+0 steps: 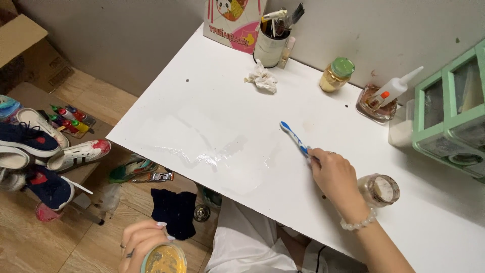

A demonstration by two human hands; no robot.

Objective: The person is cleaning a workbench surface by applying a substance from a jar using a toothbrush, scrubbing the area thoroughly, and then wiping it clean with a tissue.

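Observation:
My right hand (334, 173) rests on the white table (212, 86) and grips a blue and white toothbrush (294, 137), its head pointing away toward the upper left. A wet, glossy smear (212, 156) spreads across the tabletop left of the brush. My left hand (143, 241) is down below the table's edge, holding a round container (163, 259) with yellow-brown contents. A small glass jar (382, 190) stands just right of my right wrist, which wears a bead bracelet.
At the back stand a cup of brushes (270, 46), a crumpled tissue (262, 79), a green-lidded jar (337, 74), a glue bottle in a dish (390, 91) and green drawers (452, 108). Shoes (45, 151) and paint tubes (70, 119) lie on the floor at left.

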